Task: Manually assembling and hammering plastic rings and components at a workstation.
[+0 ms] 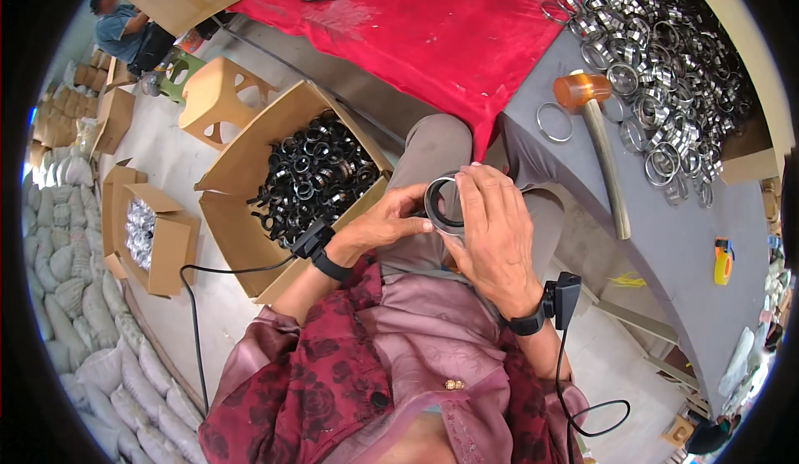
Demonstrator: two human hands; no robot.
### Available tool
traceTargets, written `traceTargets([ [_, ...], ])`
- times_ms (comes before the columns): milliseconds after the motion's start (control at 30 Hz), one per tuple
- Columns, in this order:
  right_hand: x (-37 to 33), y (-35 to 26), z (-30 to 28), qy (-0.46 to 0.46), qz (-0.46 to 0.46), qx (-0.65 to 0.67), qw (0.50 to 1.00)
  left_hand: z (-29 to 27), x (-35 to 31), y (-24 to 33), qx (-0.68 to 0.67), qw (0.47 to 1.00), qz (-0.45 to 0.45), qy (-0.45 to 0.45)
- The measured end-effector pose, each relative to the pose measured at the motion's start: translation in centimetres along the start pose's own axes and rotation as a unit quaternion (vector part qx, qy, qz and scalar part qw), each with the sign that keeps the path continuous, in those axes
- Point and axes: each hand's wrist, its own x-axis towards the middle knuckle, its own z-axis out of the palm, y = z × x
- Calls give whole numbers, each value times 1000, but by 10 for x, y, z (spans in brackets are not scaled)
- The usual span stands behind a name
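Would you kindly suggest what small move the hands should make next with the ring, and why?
Perhaps turn the ring slightly with the left hand while loosening the right hand: both hands hold it, and the right hand covers part of its rim, so a small turn would likely bring that part into view.

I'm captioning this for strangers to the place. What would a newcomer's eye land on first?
Probably the bright red cloth spread out at top centre. Next, the heap of shiny metal rings at upper right, with an orange-headed mallet lying near it on the grey table. Then, near the middle, the left hand and right hand holding one black-and-silver ring.
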Motion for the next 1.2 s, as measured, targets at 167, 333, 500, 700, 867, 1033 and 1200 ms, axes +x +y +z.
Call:
traceTargets([
  [167, -3, -3, 6, 32, -26, 10, 999, -6, -1, -4, -5, 1000, 2, 2],
  [333, -6, -4, 10, 74, -47, 22, 996, -6, -2, -3, 26, 998, 37, 33],
  [500, -10, -1, 15, 95, -49, 33, 994, -6, -4, -1, 33, 996, 43, 66],
  [700, -18, 8, 29, 126, -15, 44, 991, 5, -1, 16, -20, 992, 70, 105],
  [867, -22, 6, 40, 154, 22, 30, 987, 9, -1, 16, 82, 991, 58, 87],
  [1033, -21, 4, 42, 141, 29, 33, 989, 5, -6, 11, 47, 995, 5, 86],
  [1200, -10, 9, 13, -19, -13, 134, 991, -11, -5, 21, 96, 994, -38, 32],
])
